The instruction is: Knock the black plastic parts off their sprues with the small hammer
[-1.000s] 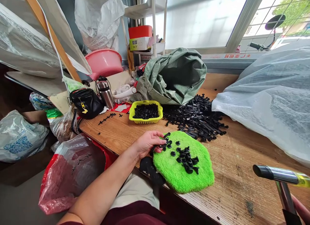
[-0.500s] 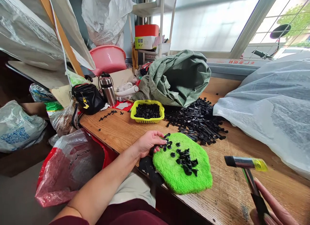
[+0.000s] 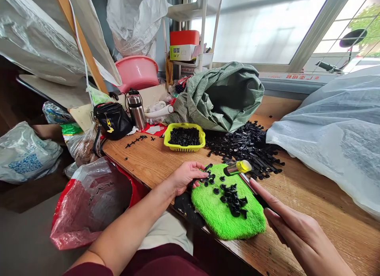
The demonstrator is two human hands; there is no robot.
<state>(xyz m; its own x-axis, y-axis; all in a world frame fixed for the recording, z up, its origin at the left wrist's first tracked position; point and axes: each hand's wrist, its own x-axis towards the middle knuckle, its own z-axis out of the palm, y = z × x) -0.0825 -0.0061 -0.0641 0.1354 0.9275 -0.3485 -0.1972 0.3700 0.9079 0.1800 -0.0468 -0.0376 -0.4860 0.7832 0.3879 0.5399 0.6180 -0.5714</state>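
Note:
My left hand (image 3: 187,177) is closed at the left edge of a bright green cloth (image 3: 213,220), pinching a small black plastic part (image 3: 209,174). On the cloth's middle lies a loose cluster of black plastic pieces (image 3: 235,200). My right hand (image 3: 293,220) grips the dark handle of a small hammer (image 3: 237,168), whose head has a black face and a clear yellow face. The hammer head hangs above the cloth's upper right part, a little to the right of my left hand. My fingers partly hide the held part.
Behind the cloth stands a yellow basket (image 3: 184,147) full of black pieces. A heap of long black parts (image 3: 252,151) spreads before an open green woven sack (image 3: 192,98). White plastic sheeting (image 3: 332,137) covers the right side; a red-edged plastic bag (image 3: 89,212) sits at left.
My right hand has swung the hammer left and upward, from the right side of the table to over the cloth. My left hand stays at the cloth's edge. The view has shifted slightly.

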